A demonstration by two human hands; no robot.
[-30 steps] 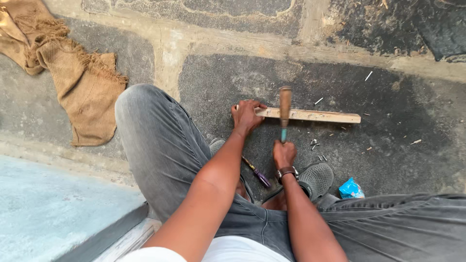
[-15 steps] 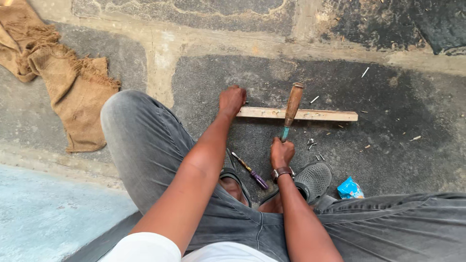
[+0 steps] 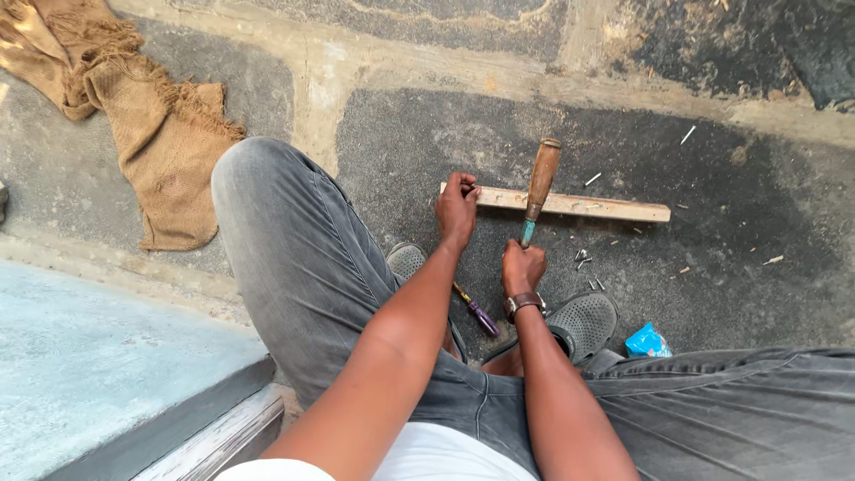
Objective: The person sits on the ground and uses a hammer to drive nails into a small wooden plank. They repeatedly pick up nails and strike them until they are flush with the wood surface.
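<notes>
We are gripping the left end of a thin pale wooden strip (image 3: 570,204) with our left hand (image 3: 458,207), fingers curled shut over it and pressing it against the dark stone floor (image 3: 730,267). Our right hand (image 3: 523,267) is closing tightly around the lower part of a chisel with a brown wooden handle (image 3: 541,178), holding it nearly upright, tilted slightly to the right, so that the handle is crossing in front of the strip; we cannot tell whether its tip is touching anything, since the fist is hiding it. We are wearing a dark watch with a brown strap (image 3: 522,305) on the right wrist. Between our forearms, a slim tool with a purple handle (image 3: 476,311) is lying on the floor beside our grey perforated clogs (image 3: 583,322). A few small nails and pale wood chips (image 3: 586,258) are lying scattered just right of the right hand. We are sitting low with our knees spread, wearing grey jeans (image 3: 285,249). Near the right leg a small crumpled blue wrapper (image 3: 647,340) is resting on the floor. Well apart, at the upper left, a brown frayed burlap sack (image 3: 151,134) is lying spread out, and a pale blue-grey slab (image 3: 80,374) is filling the lower left corner.
</notes>
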